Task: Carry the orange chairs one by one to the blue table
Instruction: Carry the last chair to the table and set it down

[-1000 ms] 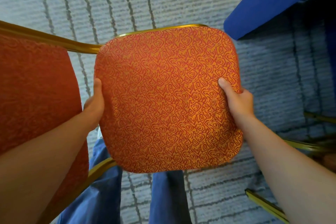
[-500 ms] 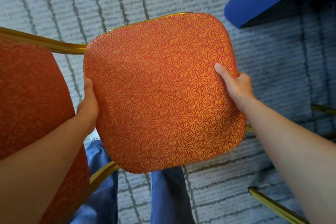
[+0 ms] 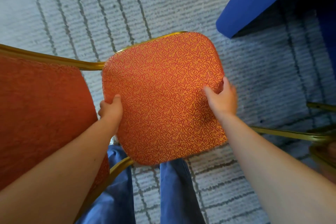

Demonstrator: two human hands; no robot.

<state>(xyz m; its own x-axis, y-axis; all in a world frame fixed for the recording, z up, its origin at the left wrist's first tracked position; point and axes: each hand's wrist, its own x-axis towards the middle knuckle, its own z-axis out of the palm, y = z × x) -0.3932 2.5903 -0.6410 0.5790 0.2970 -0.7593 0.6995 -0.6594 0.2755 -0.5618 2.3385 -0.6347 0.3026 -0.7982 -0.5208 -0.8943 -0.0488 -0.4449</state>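
Both hands clamp one orange chair (image 3: 163,107) by the sides of its seat (image 3: 156,71). The left hand (image 3: 111,111) wraps the left edge with its thumb on the cloth. The right hand (image 3: 222,98) curls round the right edge, thumb on top as well.

Grey striped carpet (image 3: 163,2) fills most of the view, with open floor beyond the seat's far edge. The chair is over that carpet, seat facing up, with one backrest (image 3: 41,114) at the left and a gold frame (image 3: 54,58) along its rim. One blue table (image 3: 263,0) shows a corner at upper right, near the seat's far right corner but apart from it, with carpet between. Two legs in blue jeans (image 3: 174,192) stand under the seat's near edge. Gold bars (image 3: 291,133) of another frame lie at the right edge, just beside the right forearm.
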